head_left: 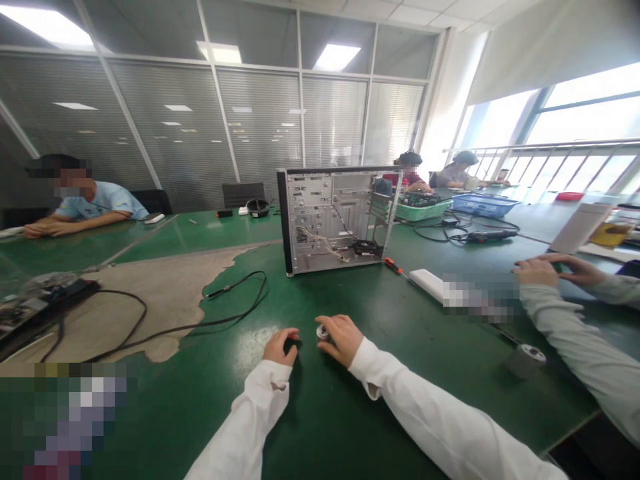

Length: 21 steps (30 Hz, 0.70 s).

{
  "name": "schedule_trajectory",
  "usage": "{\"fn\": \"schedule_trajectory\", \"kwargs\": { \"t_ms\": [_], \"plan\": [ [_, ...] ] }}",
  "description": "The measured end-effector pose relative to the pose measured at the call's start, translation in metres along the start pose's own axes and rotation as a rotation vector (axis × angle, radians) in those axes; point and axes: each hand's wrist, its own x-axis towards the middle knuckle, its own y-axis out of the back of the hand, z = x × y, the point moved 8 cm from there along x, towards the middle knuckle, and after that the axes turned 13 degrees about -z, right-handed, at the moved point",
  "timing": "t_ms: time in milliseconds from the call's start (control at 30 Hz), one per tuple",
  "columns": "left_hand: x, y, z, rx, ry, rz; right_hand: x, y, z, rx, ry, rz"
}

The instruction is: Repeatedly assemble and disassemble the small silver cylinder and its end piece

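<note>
My right hand [341,337] is closed around a small silvery round piece [321,331], whose exact kind I cannot make out. Just to its left, my left hand [281,347] rests near the tabletop with curved fingers, thumb apart and nothing between them. Beyond both hands stands an open computer case [340,220], upright, its bare metal inside showing loose cables and a black fan [367,247]. An orange and black screwdriver [393,266] lies by the case's lower right corner.
A black cable [200,325] loops across the worn patch [170,287] at left. On the right are another person's hands [555,270], a white box [430,285] and a silver cylinder [531,355]. Green [423,211] and blue baskets [485,205] stand farther back, with people seated around.
</note>
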Motion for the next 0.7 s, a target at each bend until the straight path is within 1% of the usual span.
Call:
{"fn": "schedule_trajectory", "kwargs": {
  "t_ms": [100, 200, 333, 433, 567, 700],
  "plan": [
    [0.000, -0.001, 0.000, 0.000, -0.006, -0.004, 0.013, -0.016, -0.010, 0.141, 0.050, 0.060],
    [-0.001, 0.000, 0.001, 0.012, -0.001, -0.004, 0.013, -0.024, -0.013, 0.253, 0.107, 0.088],
    [0.000, 0.000, 0.001, 0.026, 0.000, -0.019, 0.004, -0.014, -0.015, 0.320, 0.171, 0.131],
    [0.000, -0.002, 0.002, 0.034, -0.026, -0.050, 0.001, -0.007, -0.019, 0.336, 0.206, 0.136],
    [-0.001, -0.002, 0.001, 0.035, -0.030, -0.049, 0.002, -0.005, -0.022, 0.347, 0.219, 0.137],
    [0.000, -0.004, 0.001, 0.045, -0.034, -0.074, 0.002, -0.006, -0.023, 0.351, 0.237, 0.128]
  ]
}}
